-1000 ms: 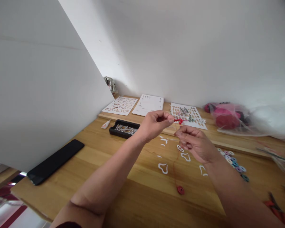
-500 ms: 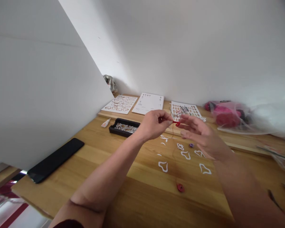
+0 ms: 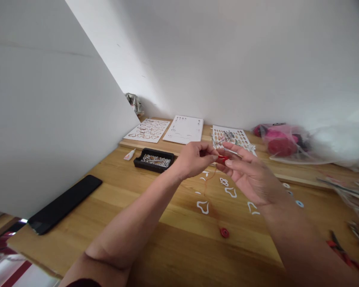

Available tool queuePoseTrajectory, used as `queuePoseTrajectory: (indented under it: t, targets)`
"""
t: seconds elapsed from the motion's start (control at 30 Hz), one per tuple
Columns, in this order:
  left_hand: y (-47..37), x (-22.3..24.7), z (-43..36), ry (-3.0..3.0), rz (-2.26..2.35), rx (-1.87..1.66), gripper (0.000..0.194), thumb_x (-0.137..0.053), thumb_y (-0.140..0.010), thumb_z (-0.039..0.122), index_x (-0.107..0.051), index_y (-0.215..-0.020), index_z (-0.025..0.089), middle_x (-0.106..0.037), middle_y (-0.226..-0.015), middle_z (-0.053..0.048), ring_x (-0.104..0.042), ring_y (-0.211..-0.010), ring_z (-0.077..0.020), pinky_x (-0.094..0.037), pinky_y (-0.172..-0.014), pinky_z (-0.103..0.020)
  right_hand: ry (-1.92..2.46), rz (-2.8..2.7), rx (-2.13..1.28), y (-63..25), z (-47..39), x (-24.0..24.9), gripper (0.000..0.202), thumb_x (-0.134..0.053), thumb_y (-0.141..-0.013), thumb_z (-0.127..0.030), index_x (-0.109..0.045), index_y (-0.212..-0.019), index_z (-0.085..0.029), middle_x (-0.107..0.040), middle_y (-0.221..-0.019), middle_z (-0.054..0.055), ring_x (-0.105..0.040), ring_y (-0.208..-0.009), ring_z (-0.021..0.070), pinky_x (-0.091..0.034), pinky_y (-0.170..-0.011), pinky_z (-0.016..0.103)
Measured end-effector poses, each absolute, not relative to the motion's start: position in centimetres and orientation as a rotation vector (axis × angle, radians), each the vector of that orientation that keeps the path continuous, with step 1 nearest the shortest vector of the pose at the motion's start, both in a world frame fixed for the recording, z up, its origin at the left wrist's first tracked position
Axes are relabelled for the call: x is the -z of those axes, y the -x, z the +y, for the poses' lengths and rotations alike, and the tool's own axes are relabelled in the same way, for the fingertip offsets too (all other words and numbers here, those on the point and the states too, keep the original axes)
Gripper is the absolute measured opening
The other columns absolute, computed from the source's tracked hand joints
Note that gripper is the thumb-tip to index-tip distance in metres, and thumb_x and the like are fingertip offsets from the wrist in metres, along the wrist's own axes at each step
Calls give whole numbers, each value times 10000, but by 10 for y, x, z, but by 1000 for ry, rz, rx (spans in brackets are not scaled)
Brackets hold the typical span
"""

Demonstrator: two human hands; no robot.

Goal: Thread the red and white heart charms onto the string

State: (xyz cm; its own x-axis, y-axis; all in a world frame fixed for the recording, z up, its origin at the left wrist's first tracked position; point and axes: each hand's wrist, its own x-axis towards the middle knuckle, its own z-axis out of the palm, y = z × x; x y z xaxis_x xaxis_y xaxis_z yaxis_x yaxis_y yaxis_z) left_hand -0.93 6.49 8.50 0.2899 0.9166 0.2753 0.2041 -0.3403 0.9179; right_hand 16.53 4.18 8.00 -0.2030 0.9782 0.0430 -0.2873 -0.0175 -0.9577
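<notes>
In the head view, my left hand (image 3: 194, 160) pinches a small red looped strip (image 3: 223, 158) between thumb and fingertips. My right hand (image 3: 248, 171) meets it from the other side, its thumb against the strip and its fingers bent behind. The strip looks like thread or cord work, too small to make out fully. From it a thin reddish thread (image 3: 210, 180) hangs down toward a small round red spool (image 3: 224, 232) on the wooden table. Below my hands lie several white cut-out shapes (image 3: 202, 207).
A black tray (image 3: 137, 161) of beads and a small white tube (image 3: 129, 154) stand left of my hands. Patterned white sheets (image 3: 184, 130) lie along the back. A black phone-like slab (image 3: 66, 203) is at left; bagged pink yarn (image 3: 279, 141) and red-handled pliers (image 3: 338, 245) are at right.
My right hand has moved in to the left, and its thumb now meets the red strip. The view has shifted slightly, bringing red-handled pliers into sight at the right.
</notes>
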Motion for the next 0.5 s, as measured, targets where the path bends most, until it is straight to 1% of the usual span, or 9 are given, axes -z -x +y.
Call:
queuePoseTrajectory:
  t: [0.13, 0.3, 0.4, 0.5]
  targets:
    - [9, -85, 65, -1742, 1038, -1106, 95, -654, -801, 218, -702, -804, 136, -663, -742, -30, -515, -668, -113, -407, -660, -270, 874, -1164, -1419, -167, 45, -78, 379, -705, -759, -191, -651, -1127, -264, -656, -1174, 54, -615, -1147, 237, -470, -1064, 457]
    - [10, -83, 66, -1689, 974, -1099, 82, -644, -793, 200, -689, -811, 133, -641, -714, -19, -503, -635, -102, -393, -632, -261, 857, -1099, -1412, -166, 47, -75, 379, -731, -730, -170, -656, -1093, -248, -687, -1086, 48, -637, -1113, 232, -435, -1103, 464]
    - [10, -80, 68, -1656, 919, -1126, 78, -647, -789, 213, -669, -801, 139, -643, -729, -20, -531, -653, -104, -406, -632, -256, 842, -1091, -1418, -165, 47, -75, 370, -735, -734, -174, -653, -1087, -251, -697, -1079, 45, -642, -1110, 233, -434, -1104, 466]
    - [10, -77, 70, -1656, 908, -1144, 86, -658, -787, 229, -659, -797, 144, -660, -766, -31, -566, -690, -111, -422, -645, -256, 843, -1093, -1434, -165, 47, -75, 376, -732, -743, -185, -645, -1103, -251, -694, -1103, 50, -650, -1091, 230, -461, -1075, 461]
